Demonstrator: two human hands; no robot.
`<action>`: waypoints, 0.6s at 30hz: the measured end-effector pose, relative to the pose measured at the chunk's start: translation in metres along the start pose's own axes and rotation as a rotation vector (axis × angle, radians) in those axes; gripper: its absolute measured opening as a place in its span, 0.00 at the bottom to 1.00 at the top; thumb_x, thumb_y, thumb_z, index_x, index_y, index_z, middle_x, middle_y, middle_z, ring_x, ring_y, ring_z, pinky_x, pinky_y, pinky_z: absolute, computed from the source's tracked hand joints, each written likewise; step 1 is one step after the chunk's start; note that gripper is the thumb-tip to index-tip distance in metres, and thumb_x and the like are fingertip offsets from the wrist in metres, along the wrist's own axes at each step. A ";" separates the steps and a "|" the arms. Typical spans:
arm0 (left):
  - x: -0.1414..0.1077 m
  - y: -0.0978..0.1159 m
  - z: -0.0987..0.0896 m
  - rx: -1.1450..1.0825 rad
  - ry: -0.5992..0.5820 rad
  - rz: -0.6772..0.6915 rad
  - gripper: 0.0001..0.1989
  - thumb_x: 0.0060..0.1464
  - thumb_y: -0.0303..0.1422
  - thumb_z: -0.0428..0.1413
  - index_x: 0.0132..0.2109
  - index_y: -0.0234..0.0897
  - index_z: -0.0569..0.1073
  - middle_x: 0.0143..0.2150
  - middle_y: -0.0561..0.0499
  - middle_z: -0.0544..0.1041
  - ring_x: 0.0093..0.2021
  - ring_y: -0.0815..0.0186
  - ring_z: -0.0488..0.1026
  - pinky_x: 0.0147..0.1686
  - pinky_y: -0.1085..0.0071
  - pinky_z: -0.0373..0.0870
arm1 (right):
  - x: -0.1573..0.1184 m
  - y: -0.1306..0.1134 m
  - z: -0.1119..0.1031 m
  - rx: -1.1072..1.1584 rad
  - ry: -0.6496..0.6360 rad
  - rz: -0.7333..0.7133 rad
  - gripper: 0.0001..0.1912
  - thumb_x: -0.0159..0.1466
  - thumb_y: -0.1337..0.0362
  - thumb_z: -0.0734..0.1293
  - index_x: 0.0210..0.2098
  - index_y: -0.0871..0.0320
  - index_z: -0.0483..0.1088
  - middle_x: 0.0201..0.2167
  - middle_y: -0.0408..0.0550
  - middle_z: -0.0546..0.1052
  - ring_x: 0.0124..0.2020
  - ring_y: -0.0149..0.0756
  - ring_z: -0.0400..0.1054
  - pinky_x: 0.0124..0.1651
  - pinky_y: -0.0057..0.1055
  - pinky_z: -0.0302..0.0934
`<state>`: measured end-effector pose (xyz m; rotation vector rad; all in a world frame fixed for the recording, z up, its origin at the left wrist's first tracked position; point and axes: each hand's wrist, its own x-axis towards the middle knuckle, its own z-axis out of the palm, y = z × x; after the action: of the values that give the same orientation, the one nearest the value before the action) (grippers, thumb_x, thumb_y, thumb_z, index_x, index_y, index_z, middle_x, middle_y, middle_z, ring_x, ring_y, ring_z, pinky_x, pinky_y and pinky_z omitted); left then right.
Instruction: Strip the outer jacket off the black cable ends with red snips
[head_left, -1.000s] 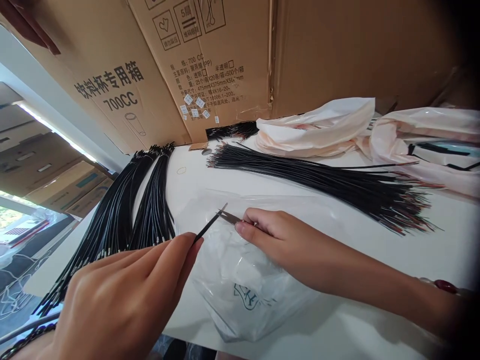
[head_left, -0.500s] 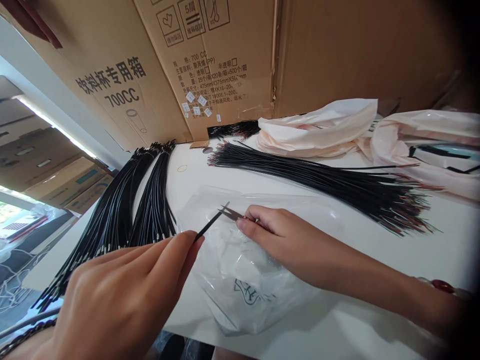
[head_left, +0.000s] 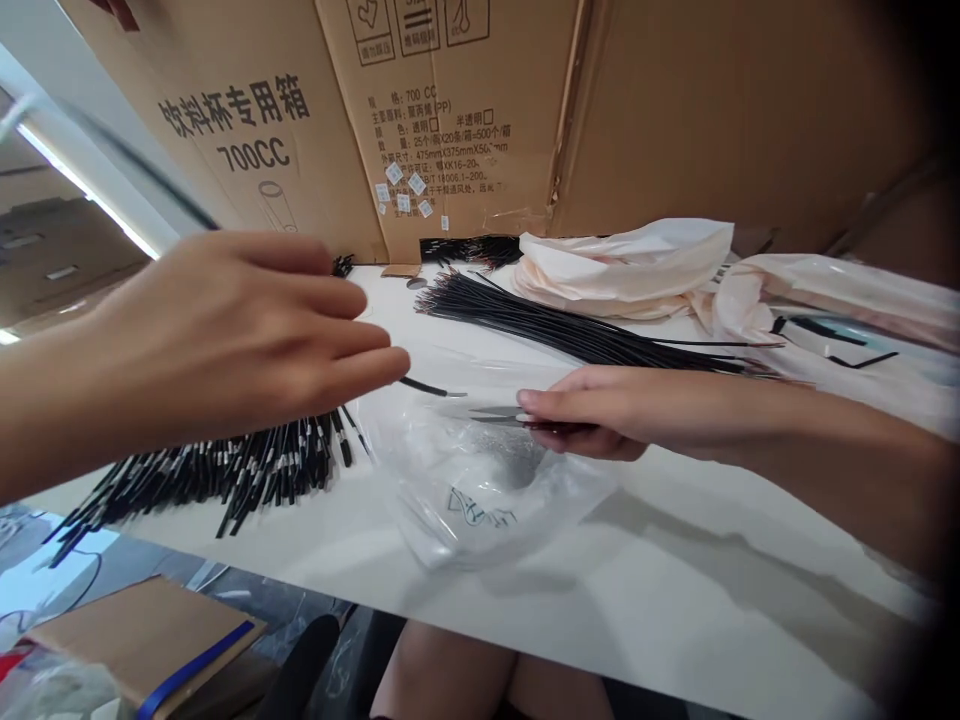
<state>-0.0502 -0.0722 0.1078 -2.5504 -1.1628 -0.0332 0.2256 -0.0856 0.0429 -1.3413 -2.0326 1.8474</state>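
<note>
Beyond the left hand [head_left: 262, 320] and the right hand [head_left: 592, 405] stands a large cardboard box [head_left: 660, 120], printed with dark characters and "700CC", small white stickers [head_left: 403, 203] clustered on it. Pale pinkish wrapping [head_left: 630, 265] lies on the white table [head_left: 675, 610], past the right hand. Below the left hand, lower than the table, sits a brown carton [head_left: 135, 630] with a blue strip [head_left: 196, 668], clear plastic [head_left: 71, 690] just beside it.

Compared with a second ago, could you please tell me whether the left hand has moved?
Yes, the left hand has moved up in view: against the cardboard box, it went from well below the 700CC print to just beneath it.
</note>
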 end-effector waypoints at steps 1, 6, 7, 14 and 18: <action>0.006 0.003 0.001 0.089 -0.002 0.184 0.43 0.60 0.43 0.20 0.34 0.30 0.79 0.26 0.55 0.70 0.42 0.70 0.74 0.52 0.54 0.63 | 0.004 -0.002 0.002 -0.010 -0.003 0.009 0.26 0.66 0.42 0.57 0.25 0.56 0.61 0.19 0.36 0.49 0.21 0.27 0.37 0.22 0.29 0.34; 0.028 0.003 0.006 0.218 0.129 0.609 0.31 0.64 0.30 0.30 0.33 0.38 0.77 0.25 0.56 0.66 0.32 0.72 0.67 0.50 0.61 0.64 | 0.015 -0.012 0.005 -0.079 -0.009 0.075 0.27 0.64 0.42 0.60 0.22 0.57 0.60 0.17 0.35 0.49 0.19 0.26 0.39 0.22 0.28 0.36; 0.030 0.001 0.007 0.191 0.124 0.618 0.29 0.65 0.30 0.31 0.33 0.38 0.76 0.25 0.55 0.66 0.32 0.72 0.65 0.50 0.61 0.62 | 0.016 -0.013 0.005 -0.083 -0.009 0.086 0.27 0.65 0.42 0.60 0.22 0.57 0.60 0.17 0.35 0.49 0.19 0.25 0.39 0.21 0.28 0.36; 0.041 0.000 0.006 0.090 -0.015 0.660 0.27 0.69 0.32 0.33 0.30 0.35 0.72 0.27 0.55 0.69 0.32 0.70 0.56 0.50 0.64 0.56 | 0.030 -0.009 0.012 0.013 0.039 0.151 0.23 0.70 0.50 0.57 0.24 0.57 0.59 0.14 0.33 0.47 0.17 0.24 0.35 0.19 0.27 0.32; 0.046 0.003 0.004 0.087 -0.053 0.685 0.21 0.66 0.26 0.38 0.29 0.34 0.71 0.25 0.55 0.66 0.32 0.69 0.55 0.44 0.69 0.55 | 0.034 -0.007 0.014 0.003 0.062 0.149 0.22 0.70 0.50 0.56 0.25 0.57 0.59 0.14 0.33 0.49 0.16 0.23 0.36 0.19 0.27 0.32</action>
<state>-0.0177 -0.0388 0.1100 -2.7370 -0.2484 0.2426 0.1928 -0.0743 0.0295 -1.5678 -1.9486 1.8395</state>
